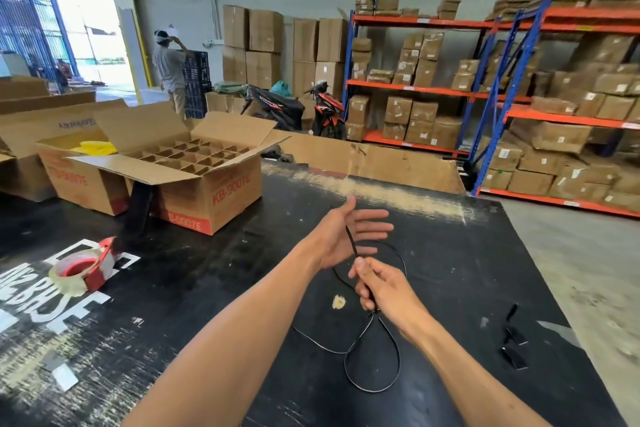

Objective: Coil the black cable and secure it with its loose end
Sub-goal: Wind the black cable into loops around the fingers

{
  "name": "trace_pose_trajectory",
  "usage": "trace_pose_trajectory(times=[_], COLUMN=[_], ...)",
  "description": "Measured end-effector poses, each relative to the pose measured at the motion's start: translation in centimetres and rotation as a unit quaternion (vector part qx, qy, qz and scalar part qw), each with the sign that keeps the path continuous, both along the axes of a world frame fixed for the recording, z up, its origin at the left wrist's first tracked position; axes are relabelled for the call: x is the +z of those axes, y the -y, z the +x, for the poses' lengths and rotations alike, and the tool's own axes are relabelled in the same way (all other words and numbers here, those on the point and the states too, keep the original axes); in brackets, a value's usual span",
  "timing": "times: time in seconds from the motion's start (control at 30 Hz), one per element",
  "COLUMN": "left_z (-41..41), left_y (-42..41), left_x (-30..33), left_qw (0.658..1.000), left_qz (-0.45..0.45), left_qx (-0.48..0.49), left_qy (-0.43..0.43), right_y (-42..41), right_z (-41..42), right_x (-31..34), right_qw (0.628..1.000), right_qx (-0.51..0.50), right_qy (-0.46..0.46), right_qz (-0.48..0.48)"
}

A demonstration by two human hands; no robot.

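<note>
A thin black cable (390, 340) hangs in loose loops over the black table (207, 288). My right hand (381, 284) is closed around the cable, with a thicker stretch rising from the fist. That stretch lies across the palm of my left hand (346, 232), which is held out flat with its fingers spread and not gripping. One loop curves behind the hands, and two loops droop below the right fist onto the table. The cable's ends are hard to make out.
An open cardboard box with dividers (194, 163) stands at the back left, more boxes beside it. A red tape dispenser (86, 269) sits at the left. Small black pieces (514, 340) lie at the right near the table's edge. A person stands far off by stacked cartons.
</note>
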State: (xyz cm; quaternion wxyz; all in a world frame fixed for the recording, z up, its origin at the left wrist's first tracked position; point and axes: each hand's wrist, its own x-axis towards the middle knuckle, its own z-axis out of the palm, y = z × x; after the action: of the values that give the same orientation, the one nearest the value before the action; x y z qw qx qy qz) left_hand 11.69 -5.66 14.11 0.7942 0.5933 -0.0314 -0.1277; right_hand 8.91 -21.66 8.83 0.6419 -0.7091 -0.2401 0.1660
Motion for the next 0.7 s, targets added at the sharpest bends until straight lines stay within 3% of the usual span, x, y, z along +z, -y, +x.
trace_pose_trajectory(times=[0.2, 0.3, 0.37, 0.53, 0.63, 0.7], left_z=[1.3, 1.4, 1.2, 0.2, 0.1, 0.2], left_y=[-0.8, -1.4, -1.8, -2.3, -2.3, -2.7], left_x=[1.2, 2.7, 3.9, 4.0, 2.1, 0.9], left_qw=[0.99, 0.953, 0.927, 0.895, 0.908, 0.932], left_qz=[-0.098, -0.204, -0.223, -0.043, 0.132, 0.143], left_qx=[-0.105, -0.223, -0.303, -0.433, -0.357, -0.262], left_qy=[0.003, 0.011, 0.011, -0.099, -0.177, -0.204], right_y=[0.6, 1.7, 2.7, 4.8, 5.9, 6.5], right_z=[1.4, 2.6, 3.8, 7.6, 10.1, 11.4], right_x=[-2.1, -4.0, -4.9, -2.8, 1.8, 5.1], right_qw=[0.998, 0.996, 0.995, 0.984, 0.959, 0.953], right_qx=[0.021, 0.015, -0.001, -0.074, -0.141, -0.16], right_qy=[0.0, -0.025, -0.041, 0.007, 0.083, 0.105], right_qz=[-0.062, -0.079, -0.094, -0.163, -0.23, -0.236])
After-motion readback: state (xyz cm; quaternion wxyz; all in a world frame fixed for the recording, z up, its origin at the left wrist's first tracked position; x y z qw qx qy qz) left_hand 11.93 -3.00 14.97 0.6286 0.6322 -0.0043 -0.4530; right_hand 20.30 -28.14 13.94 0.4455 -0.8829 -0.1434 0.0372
